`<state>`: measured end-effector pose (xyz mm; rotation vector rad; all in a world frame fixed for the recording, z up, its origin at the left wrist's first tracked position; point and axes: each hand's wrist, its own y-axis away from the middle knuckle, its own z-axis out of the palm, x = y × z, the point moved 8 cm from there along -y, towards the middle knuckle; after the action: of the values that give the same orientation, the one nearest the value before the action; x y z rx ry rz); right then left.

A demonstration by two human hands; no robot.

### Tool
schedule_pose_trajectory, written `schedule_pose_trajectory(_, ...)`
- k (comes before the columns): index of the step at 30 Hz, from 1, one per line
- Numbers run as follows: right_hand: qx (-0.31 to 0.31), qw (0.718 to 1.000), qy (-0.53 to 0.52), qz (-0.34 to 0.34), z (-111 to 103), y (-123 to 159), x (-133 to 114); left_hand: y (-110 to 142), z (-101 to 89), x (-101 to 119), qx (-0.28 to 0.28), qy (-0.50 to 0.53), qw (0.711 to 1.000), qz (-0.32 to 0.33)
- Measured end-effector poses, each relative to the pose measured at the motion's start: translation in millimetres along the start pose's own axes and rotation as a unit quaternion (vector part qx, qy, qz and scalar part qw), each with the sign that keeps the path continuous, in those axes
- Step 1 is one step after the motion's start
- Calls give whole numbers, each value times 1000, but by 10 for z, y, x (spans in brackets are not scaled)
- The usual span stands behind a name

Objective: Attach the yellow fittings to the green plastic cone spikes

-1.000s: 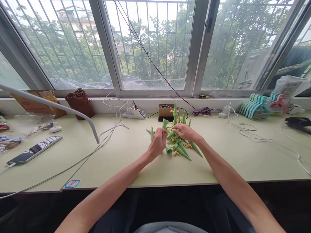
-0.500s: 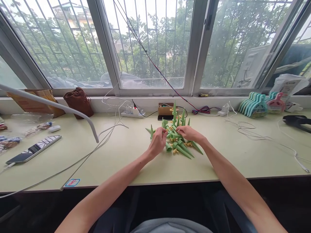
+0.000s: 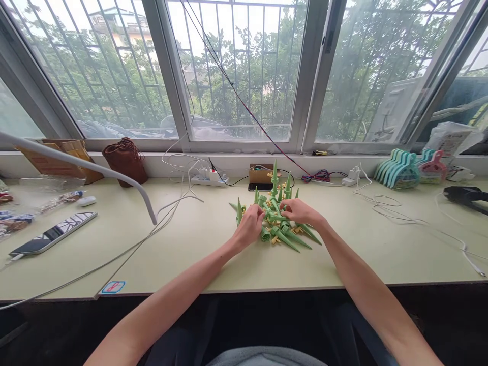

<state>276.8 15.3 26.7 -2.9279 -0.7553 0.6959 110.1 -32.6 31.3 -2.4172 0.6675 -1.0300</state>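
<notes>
A pile of green plant watering spikes [image 3: 292, 238] with small yellow valves lies on the table in front of me. Some spikes stand upright, such as a tall spike [image 3: 274, 178] at the back. My left hand [image 3: 248, 227] is at the pile's left side, fingers curled and pinched together. My right hand [image 3: 299, 211] reaches in from the right, its fingers bent down among the spikes. Both sets of fingertips are close to a spike between them. Whatever either hand grips is too small or hidden to make out.
A phone [image 3: 53, 234] lies at the left, near a brown pouch [image 3: 125, 161]. A power strip [image 3: 209, 177] and a small cardboard box [image 3: 259, 175] sit along the back. Teal hangers [image 3: 398, 170] stand at the right. Cables [image 3: 400, 211] cross the table on both sides.
Both hands have shifted only slightly within the pile, the left a little lower. The spikes between the fingers have turned slightly. My view has tilted a little.
</notes>
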Motion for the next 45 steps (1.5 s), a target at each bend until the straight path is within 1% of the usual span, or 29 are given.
schedule_pose_trajectory(3,2,1000,-4,3,17,0,2,3,-14,10,1,-1,1000,-5)
schedule_pose_trajectory(7,44,999,11,5,11,-33,-28,-6,-38,-16,4,-4,1000,-19)
schedule_pose_trajectory(12,96,991,80,54,21,-129,-39,-13,-47,-58,14,-3,1000,-27)
schedule_pose_trajectory(15,89,987,106,83,71,-192,-15,-11,-44,-50,18,-7,1000,-21)
schedule_pose_trajectory(18,78,987,112,85,107,-225,-4,-7,-50,-27,23,-12,1000,-13)
schedule_pose_trajectory(24,100,982,116,113,38,-188,37,-8,-41,-24,17,-18,1000,-9)
schedule_pose_trajectory(34,48,987,92,124,176,-265,50,-7,-26,-30,17,-8,1000,-5)
schedule_pose_trajectory(39,59,985,87,136,156,-261,67,-6,-28,-26,21,-5,1000,1)
schedule_pose_trajectory(45,79,985,63,138,114,-259,74,-3,-19,-28,14,-9,1000,-8)
